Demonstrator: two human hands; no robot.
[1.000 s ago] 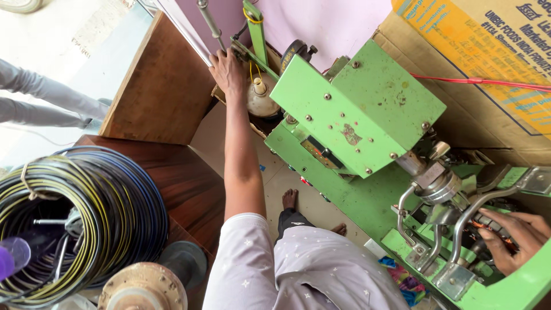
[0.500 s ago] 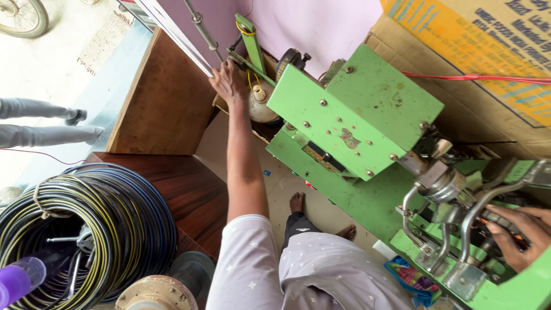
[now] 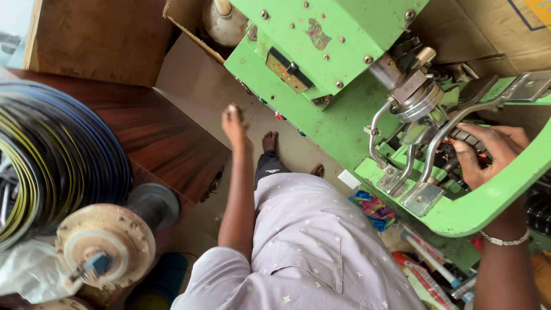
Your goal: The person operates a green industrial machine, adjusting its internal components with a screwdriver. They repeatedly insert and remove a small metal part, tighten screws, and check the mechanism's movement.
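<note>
A large green metal machine (image 3: 321,51) fills the upper right, with curved steel arms (image 3: 436,149) at its front. Behind those arms my right hand (image 3: 488,152), a bangle on its wrist, grips a dark wound coil part (image 3: 459,150) seated in the machine. My left hand (image 3: 234,121) hangs with fingers closed in front of the machine's lower left edge, near a row of small buttons (image 3: 279,116). I cannot see anything in it. My pale dotted shirt (image 3: 310,247) covers the bottom centre.
A thick coil of black, yellow and blue wire (image 3: 51,166) lies at the left on a dark wooden table (image 3: 166,138). A beige round spool flange (image 3: 106,247) sits below it. Cardboard (image 3: 488,28) backs the machine. Colourful packets (image 3: 376,209) lie by my bare feet (image 3: 270,140).
My left hand has come down from the top of the machine to its lower edge and closed. The view has dropped lower and closer. My right hand stays on the coil part.
</note>
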